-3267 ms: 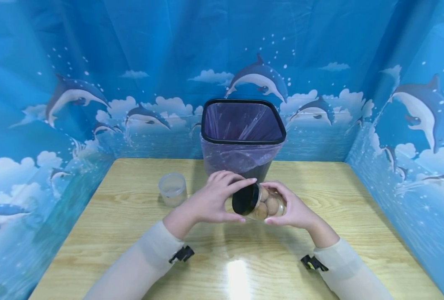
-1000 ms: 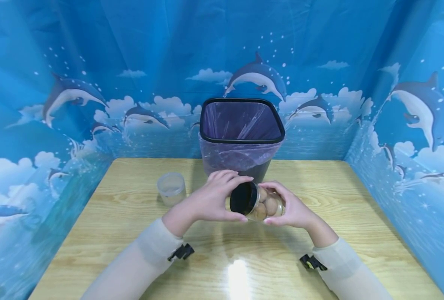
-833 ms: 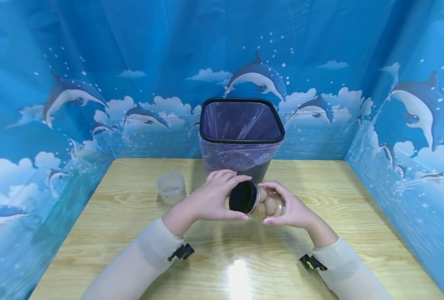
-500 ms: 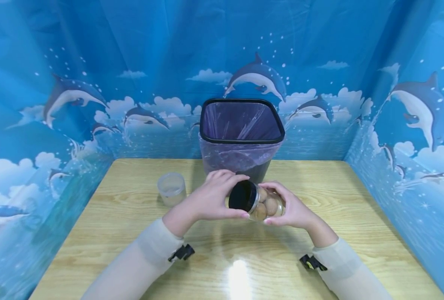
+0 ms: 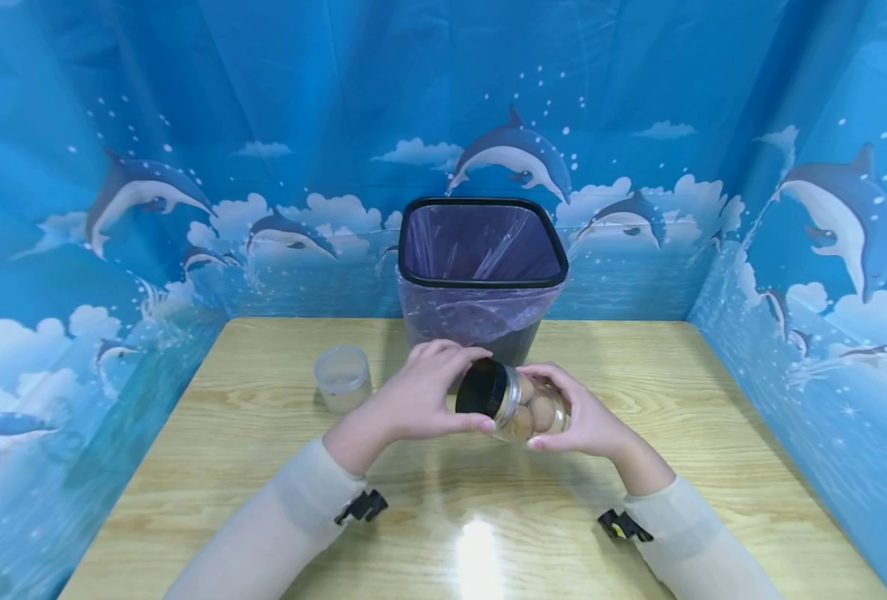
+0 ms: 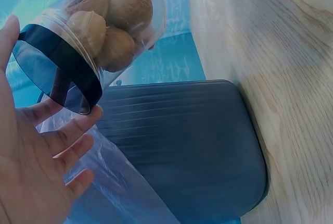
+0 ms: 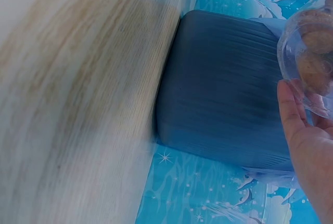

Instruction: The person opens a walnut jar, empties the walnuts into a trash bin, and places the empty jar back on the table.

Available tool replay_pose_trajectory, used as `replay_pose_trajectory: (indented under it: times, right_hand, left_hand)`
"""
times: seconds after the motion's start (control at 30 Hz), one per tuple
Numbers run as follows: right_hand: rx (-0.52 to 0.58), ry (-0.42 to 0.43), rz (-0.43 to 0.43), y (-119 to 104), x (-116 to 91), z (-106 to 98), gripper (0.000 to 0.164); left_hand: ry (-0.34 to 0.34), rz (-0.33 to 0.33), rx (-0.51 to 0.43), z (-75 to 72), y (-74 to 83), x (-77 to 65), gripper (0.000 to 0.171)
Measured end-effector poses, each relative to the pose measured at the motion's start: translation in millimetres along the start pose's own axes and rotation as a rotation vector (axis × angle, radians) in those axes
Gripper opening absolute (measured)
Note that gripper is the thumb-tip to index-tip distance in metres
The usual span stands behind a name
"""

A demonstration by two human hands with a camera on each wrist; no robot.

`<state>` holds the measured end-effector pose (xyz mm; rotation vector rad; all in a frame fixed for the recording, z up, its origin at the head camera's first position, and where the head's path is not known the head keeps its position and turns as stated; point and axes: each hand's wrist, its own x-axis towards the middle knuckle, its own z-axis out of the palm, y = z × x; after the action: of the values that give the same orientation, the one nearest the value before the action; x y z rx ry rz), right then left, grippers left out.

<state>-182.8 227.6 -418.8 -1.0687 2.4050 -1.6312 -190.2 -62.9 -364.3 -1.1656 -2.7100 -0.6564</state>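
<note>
A clear jar (image 5: pixel 543 411) of walnuts (image 6: pixel 130 5) is tilted on its side in front of the bin, its black-rimmed lid (image 5: pixel 483 388) facing left. My left hand (image 5: pixel 427 400) grips the lid's rim between thumb and fingers; in the left wrist view, the lower fingers are spread apart below it. My right hand (image 5: pixel 577 417) holds the jar's body near its base, thumb below and fingers over the top. Between lid and walnuts shows a clear strip of the jar's neck. The right wrist view catches only the jar's base end, with right fingertips (image 7: pixel 285 91) against it.
Behind the hands stands a bin (image 5: pixel 481 333) with a black rim and a purple liner bag. A clear empty cup (image 5: pixel 343 379) sits left of it on the wooden table (image 5: pixel 263 467). Blue dolphin-print curtains (image 5: pixel 323 100) enclose the back and both sides.
My left index fingertip has shifted left along the lid's rim and the thumb slightly up. The lid has moved slightly left, with more clear neck showing. The right hand has stayed almost still.
</note>
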Motion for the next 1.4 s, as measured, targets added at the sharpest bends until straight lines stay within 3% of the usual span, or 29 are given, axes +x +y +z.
replay_pose_trajectory:
  times: [0.33, 0.67, 1.1, 1.4]
  right_hand:
    - [0.023, 0.01, -0.002, 0, -1, -2, 0.088]
    - [0.029, 0.022, -0.008, 0, -1, -2, 0.087]
    - [0.012, 0.029, -0.016, -2, -3, -4, 0.089]
    - [-0.003, 0.049, -0.013, -4, -4, -5, 0.089]
  left_hand:
    - [0.02, -0.006, -0.024, -0.9, -3.0, -1.5, 0.093]
    - [0.021, -0.031, -0.072, -2.8, -4.7, -5.2, 0.114]
    - [0.031, -0.07, -0.105, 2.1, -16.2, -17.3, 0.095]
    - [0.04, -0.082, -0.109, 3.8, -24.3, -28.1, 0.094]
